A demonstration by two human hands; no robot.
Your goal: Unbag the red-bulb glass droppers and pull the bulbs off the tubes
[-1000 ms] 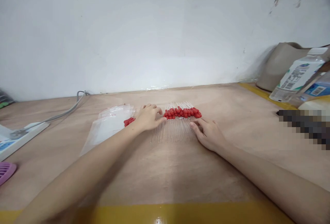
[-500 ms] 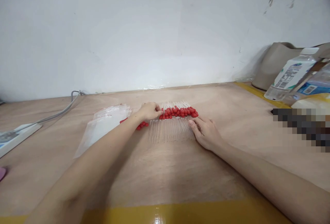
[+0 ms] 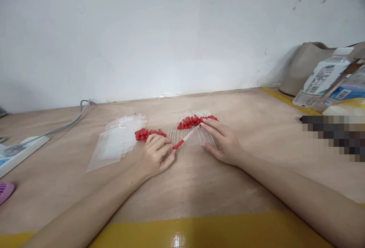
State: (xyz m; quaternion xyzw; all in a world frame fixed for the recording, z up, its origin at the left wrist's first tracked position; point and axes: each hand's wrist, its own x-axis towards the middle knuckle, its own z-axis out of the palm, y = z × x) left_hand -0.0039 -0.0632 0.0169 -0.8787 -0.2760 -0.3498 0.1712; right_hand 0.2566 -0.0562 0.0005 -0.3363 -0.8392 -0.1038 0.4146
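Observation:
My left hand (image 3: 158, 156) is closed in a pinch on the red rubber bulb of a glass dropper (image 3: 187, 138). The dropper slants up to the right, its thin clear end reaching the fingertips of my right hand (image 3: 224, 141). That hand is open, thumb and fingers apart, over the right side of a row of clear glass tubes (image 3: 182, 135). Behind the row lies a cluster of red-bulbed droppers (image 3: 191, 121), pale stems pointing to the wall. Another pile of red bulbs (image 3: 142, 134) sits just beyond my left hand, partly hidden by it.
Clear plastic zip bags (image 3: 114, 141) lie stacked at the left. Further left are a white power strip (image 3: 25, 153) with a grey cable (image 3: 67, 125) and a purple slotted object (image 3: 5, 191). At the right stand a plastic bottle (image 3: 322, 78) and a grey-brown container (image 3: 299, 65).
My left hand has come back from the far cluster toward me, bringing one red-bulbed dropper. My right hand has opened wider and shifted slightly left, its fingers now at the dropper's tip.

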